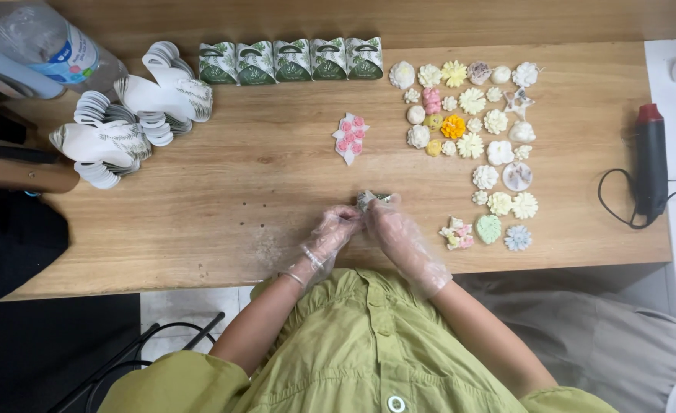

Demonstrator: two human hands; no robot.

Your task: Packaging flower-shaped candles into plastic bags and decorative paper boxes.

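1. Small green-and-white box (pixel 371 199) held just above the wooden table (pixel 238 191), near its front edge, pinched between both gloved hands.
2. Left hand (pixel 330 233) closed on the box's left side, fingertips curled against it; right hand (pixel 393 226) closed over its right side and top, hiding most of it.
3. Bare wood to the left of the hands, wide and open as far as the table's left end; a faint dusty patch (pixel 265 246) just beside the left wrist.
4. Flat white cut-out with pink flowers (pixel 351 137) lying alone behind the hands, well apart from them.
5. Tight cluster of moulded flower pieces (pixel 472 122) in white, yellow, orange and pink filling the right half; nearest ones, a pink-and-white piece (pixel 457 233) and a green heart (pixel 488 228), just beside the right hand.
6. Row of five folded green boxes (pixel 290 60) along the far edge.
7. Stacks of flat white box blanks (pixel 135 115) at the far left, near a plastic bottle (pixel 47 46).
8. Black-and-red tool (pixel 650 160) with cord at the right edge.
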